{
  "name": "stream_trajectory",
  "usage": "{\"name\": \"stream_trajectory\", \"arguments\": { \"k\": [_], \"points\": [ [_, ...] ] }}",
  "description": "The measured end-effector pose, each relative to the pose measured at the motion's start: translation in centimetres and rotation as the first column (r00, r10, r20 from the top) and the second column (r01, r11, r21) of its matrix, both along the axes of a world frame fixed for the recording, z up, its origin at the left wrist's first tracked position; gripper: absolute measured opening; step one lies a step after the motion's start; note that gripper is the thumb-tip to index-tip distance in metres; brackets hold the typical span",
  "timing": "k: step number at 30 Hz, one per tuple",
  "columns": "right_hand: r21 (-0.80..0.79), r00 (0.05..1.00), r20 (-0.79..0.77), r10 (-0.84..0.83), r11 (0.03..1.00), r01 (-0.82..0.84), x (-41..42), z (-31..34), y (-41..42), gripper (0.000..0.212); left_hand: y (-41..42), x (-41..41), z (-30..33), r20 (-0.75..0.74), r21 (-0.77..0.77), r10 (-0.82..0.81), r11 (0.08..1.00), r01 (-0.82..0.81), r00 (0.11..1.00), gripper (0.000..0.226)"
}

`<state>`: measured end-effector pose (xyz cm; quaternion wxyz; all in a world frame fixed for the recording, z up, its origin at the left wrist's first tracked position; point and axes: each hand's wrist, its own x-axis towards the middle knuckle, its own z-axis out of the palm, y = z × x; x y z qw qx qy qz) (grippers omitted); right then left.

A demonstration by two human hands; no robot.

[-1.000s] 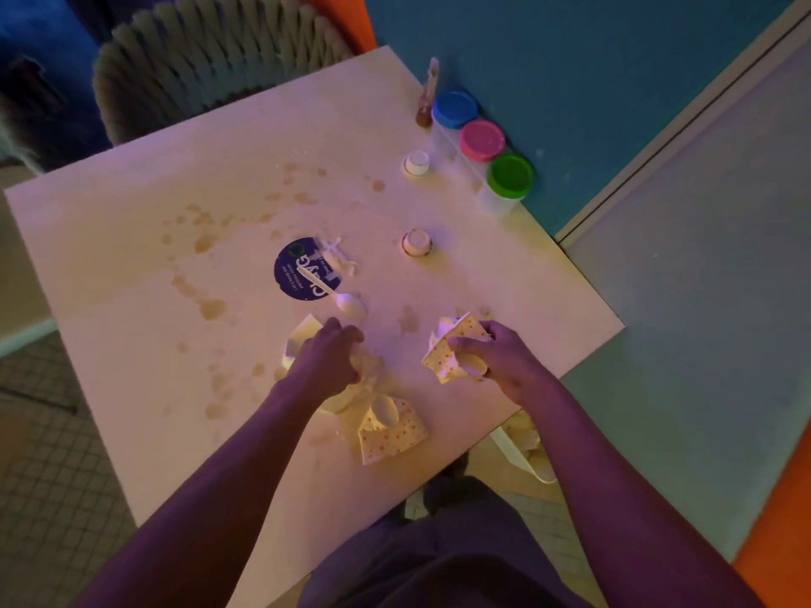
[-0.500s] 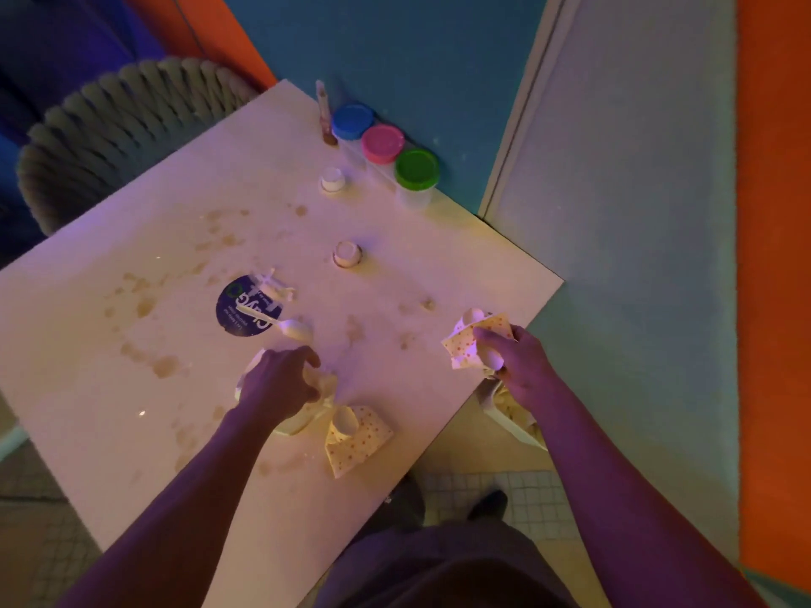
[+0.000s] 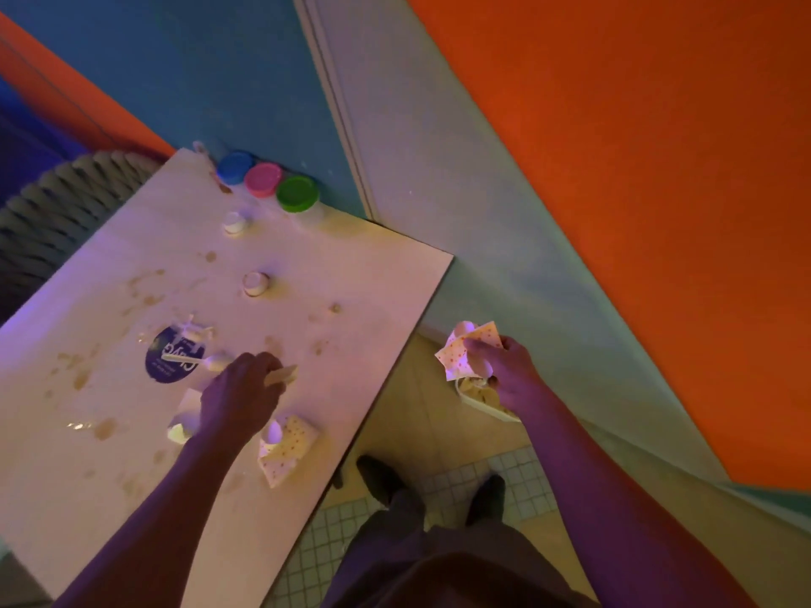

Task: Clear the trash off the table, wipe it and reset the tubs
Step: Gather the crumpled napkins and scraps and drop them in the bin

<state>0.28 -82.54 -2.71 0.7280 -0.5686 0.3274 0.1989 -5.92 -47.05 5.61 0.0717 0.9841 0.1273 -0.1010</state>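
On the stained table a dark round lid lay under a white plastic spoon; just beside it the left hand curled its fingers around a pale flat stick, covering crumpled pale trash, with a dotted napkin and cup near the wrist. Two small white cups stood farther back; three tubs with blue, pink and green lids lined the far edge; off the table, the right hand pinched a dotted napkin over a pale bag on the floor.
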Motion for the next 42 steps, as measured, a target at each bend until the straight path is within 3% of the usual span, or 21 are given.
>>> {"name": "stream_trajectory", "arguments": {
  "k": [5,9,12,15,20,29,32,42],
  "points": [
    [-0.044,0.998,-0.01,-0.066,0.997,0.066,-2.6,-0.8,-5.0,0.044,-8.0,1.7,0.8,0.129,-0.119,-0.071,0.989,0.087,0.989,0.023],
    [-0.088,0.994,-0.006,-0.111,0.99,0.11,-4.9,-0.5,-9.0,0.039,-14.4,2.6,0.4,0.168,-0.193,-0.162,0.962,0.194,0.972,0.026],
    [-0.092,0.987,-0.014,-0.161,0.983,0.16,-6.5,-0.8,-11.4,0.036,-18.8,2.8,-0.1,0.156,-0.248,-0.206,0.938,0.24,0.966,0.027],
    [-0.101,0.98,-0.017,-0.198,0.976,0.195,-8.3,-0.7,-13.4,0.016,-22.7,2.9,-1.0,0.129,-0.292,-0.255,0.914,0.283,0.958,0.028],
    [-0.14,0.968,-0.039,-0.249,0.96,0.242,-11.0,-1.3,-15.1,0.012,-27.2,3.1,-3.1,0.044,-0.382,-0.343,0.862,0.333,0.938,0.029],
    [-0.245,0.914,-0.182,-0.363,0.917,0.315,-13.7,-4.1,-15.2,0.015,-30.2,3.2,-10.1,-0.089,-0.464,-0.442,0.811,0.356,0.892,0.036],
    [-0.286,0.907,-0.222,-0.358,0.913,0.29,-13.2,-6.0,-14.6,0.028,-30.1,3.3,-12.9,-0.12,-0.447,-0.443,0.823,0.35,0.888,0.036],
    [-0.342,0.902,-0.219,-0.372,0.895,0.286,-7.8,-17.6,-14.0,0.052,-30.1,7.0,-25.4,-0.123,-0.408,-0.401,0.854,0.323,0.908,0.033]
  ]
}}
